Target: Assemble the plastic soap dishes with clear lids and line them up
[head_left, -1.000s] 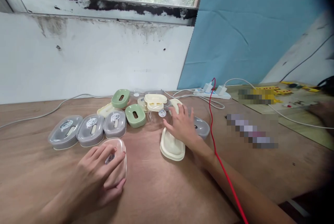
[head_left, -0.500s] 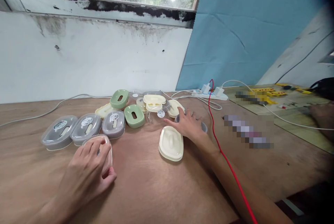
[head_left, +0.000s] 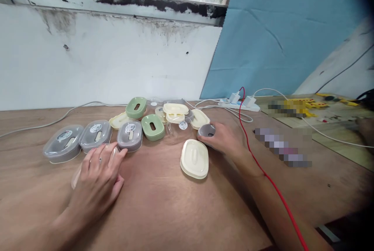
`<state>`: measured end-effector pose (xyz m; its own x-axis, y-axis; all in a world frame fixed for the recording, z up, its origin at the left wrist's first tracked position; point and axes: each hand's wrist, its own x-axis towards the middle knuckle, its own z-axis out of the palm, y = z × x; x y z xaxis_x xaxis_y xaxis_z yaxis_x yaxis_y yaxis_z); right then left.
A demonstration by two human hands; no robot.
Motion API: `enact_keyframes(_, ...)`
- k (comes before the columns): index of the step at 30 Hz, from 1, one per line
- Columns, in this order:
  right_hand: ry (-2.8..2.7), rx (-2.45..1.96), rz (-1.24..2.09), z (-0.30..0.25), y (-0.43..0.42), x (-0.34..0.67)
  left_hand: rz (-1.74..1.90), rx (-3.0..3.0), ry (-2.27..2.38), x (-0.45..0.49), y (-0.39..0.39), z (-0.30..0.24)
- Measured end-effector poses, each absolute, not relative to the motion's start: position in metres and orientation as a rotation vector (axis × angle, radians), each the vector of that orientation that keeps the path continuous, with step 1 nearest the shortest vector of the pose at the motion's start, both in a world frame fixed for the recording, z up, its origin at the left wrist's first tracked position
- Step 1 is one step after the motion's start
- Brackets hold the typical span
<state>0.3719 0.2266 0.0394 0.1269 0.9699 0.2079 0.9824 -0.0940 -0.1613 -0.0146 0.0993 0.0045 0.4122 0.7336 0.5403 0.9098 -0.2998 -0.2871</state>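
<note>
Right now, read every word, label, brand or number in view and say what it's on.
No text can be read.
Sticker, left lidded grey box: too blurred.
Sticker, middle lidded grey box: too blurred.
Sticker, right lidded grey box: too blurred.
Sticker, clear cover: too small to read.
Pale disc behind: print unclear.

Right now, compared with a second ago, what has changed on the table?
Your left hand slid the pink lidded box leftward; the two leftmost gray boxes shifted slightly left too. Your right hand moved from above the front cream dish to take hold of the gray dish. The front cream dish and green dishes stayed put.
</note>
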Motion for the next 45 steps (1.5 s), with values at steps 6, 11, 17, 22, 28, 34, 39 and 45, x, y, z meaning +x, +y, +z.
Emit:
enact_keyframes(6, -2.017, -1.269, -0.383, 0.042, 0.208, 0.337, -0.738, -2.283, -1.214, 0.014, 0.094, 0.006)
enact_keyframes(11, -2.324, -0.574, -0.14, 0.012, 0.183, 0.288, -0.73, -2.341, -1.092, 0.019, 0.091, 0.005)
enact_keyframes(17, -2.41, -0.364, -0.017, -0.003, 0.181, 0.262, -0.84, -2.433, -1.067, 0.024, 0.085, -0.001)
enact_keyframes(22, -2.448, -0.342, 0.043, -0.003, 0.187, 0.262, -0.797, -2.512, -1.041, 0.03, 0.087, -0.007)
enact_keyframes(28, -2.472, -0.384, 0.161, -0.005, 0.188, 0.261, -0.806, -2.569, -0.96, 0.027, 0.095, -0.011)
enact_keyframes(34, -2.491, -0.469, 0.194, 0.002, 0.19, 0.272, -0.82, -2.603, -0.985, 0.022, 0.098, -0.021)
enact_keyframes(39, -2.391, -0.906, 0.116, 0.015, 0.194, 0.295, -0.817, -2.548, -1.013, 0.02, 0.101, -0.02)
enact_keyframes(45, -2.287, -1.619, -0.131, 0.029, 0.207, 0.318, -0.729, -2.436, -1.04, 0.02, 0.1, -0.013)
